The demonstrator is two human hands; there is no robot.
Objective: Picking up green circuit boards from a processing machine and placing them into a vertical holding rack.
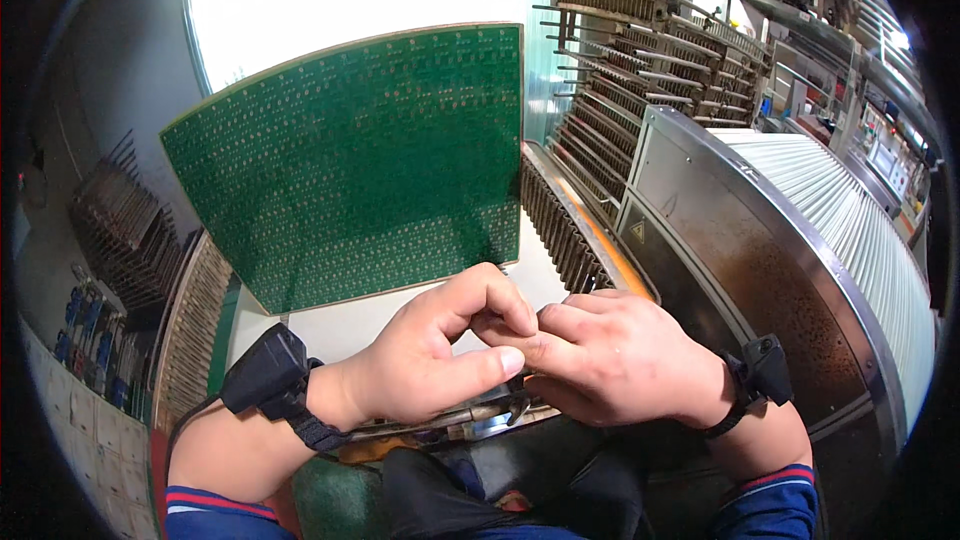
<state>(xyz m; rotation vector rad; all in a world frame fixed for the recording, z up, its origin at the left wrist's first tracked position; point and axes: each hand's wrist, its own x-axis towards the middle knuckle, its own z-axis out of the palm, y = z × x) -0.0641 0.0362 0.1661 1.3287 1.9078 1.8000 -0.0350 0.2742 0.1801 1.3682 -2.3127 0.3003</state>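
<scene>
My left hand (pixel 425 355) and my right hand (pixel 630 355) meet in front of me, their fingers touching and overlapping. The left thumb and curled forefinger close around the right fingertips. Whatever may lie between the fingers is hidden. Just beyond the hands, a large green circuit board panel (pixel 370 160) stands upright, tilted back. Its lower edge is near a white surface (pixel 310 332). Slotted rack sides flank this surface: one on the right (pixel 565 230), another on the left (pixel 190 330). Neither hand touches the panel. Each wrist wears a black strapped device.
At right stands a metal-sided machine (pixel 760 270) with a bed of white rollers (pixel 835 190). Slotted racks (pixel 650 60) are piled behind it. More racks (pixel 125 230) stand at the far left, near a grey wall. My legs are below the hands.
</scene>
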